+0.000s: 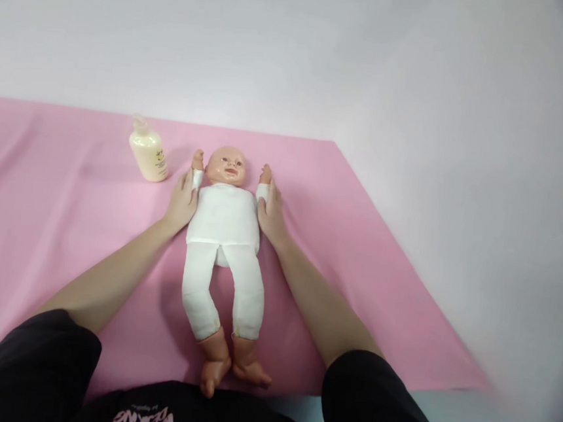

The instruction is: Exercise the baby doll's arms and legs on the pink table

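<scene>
While the baby doll [225, 219] lies on its back along the middle of the pink sheet [54, 217], head away from us and feet toward our lap, we have both hands against its upper body. Our left hand [181, 203] lies flat along the doll's side just under its raised arm, fingers stretched out and together, pressed against the white cloth body rather than closed around anything. Our right hand [270, 211] mirrors it on the doll's other side, thumb up by the white cuff, palm against the torso; its grip too is loose, fingers extended, nothing clamped. Both of the doll's arms are up beside its head, and its legs lie slightly bent with the bare feet crossing at the near edge of the sheet. A cream pump bottle [148, 153] lies tilted well to the left of the doll's head, apart from both hands and untouched. We judge the work to be at an early stage: the doll is laid out and steadied, the bottle is not in hand, and no lotion shows on the doll or on our hands.
</scene>
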